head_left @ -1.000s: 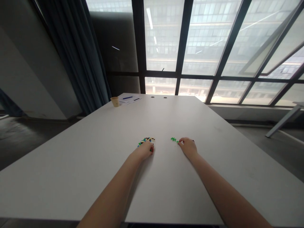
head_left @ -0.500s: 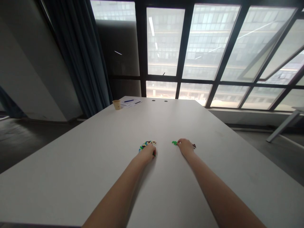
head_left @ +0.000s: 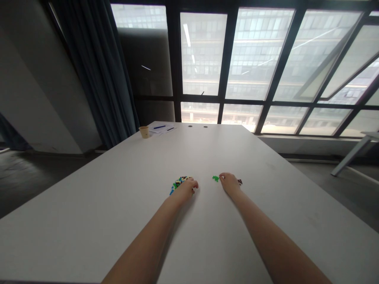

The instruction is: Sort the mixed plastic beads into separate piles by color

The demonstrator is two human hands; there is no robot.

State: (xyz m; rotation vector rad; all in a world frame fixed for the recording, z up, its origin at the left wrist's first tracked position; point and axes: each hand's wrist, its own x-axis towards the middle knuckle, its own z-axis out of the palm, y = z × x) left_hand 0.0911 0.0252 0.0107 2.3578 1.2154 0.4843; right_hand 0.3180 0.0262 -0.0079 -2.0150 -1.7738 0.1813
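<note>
A mixed pile of small coloured pieces (head_left: pixel 177 182), green, blue, yellow and dark, lies on the white table. At its right edge rests my left hand (head_left: pixel 185 187), fingers bent and a gap showing between them and the thumb; I make out nothing held there. My right hand (head_left: pixel 230 183) is closed in a pinch just right of a small cluster of green pieces (head_left: pixel 215 178). Whatever is between those fingertips is too small to tell. Dark brown pieces (head_left: pixel 240 182) show behind that hand, partly hidden by it.
The long white table (head_left: pixel 189 154) runs toward the windows. At its far left stand a yellowish cup (head_left: pixel 144 132) and some papers (head_left: pixel 155 129) with a blue pen (head_left: pixel 159 127) on them. A white table leg (head_left: pixel 351 158) rises from the floor at right.
My left hand's fingers have loosened and spread; the dark green thing under them no longer shows. My right hand stays pinched near the green cluster. The view has shifted slightly.
</note>
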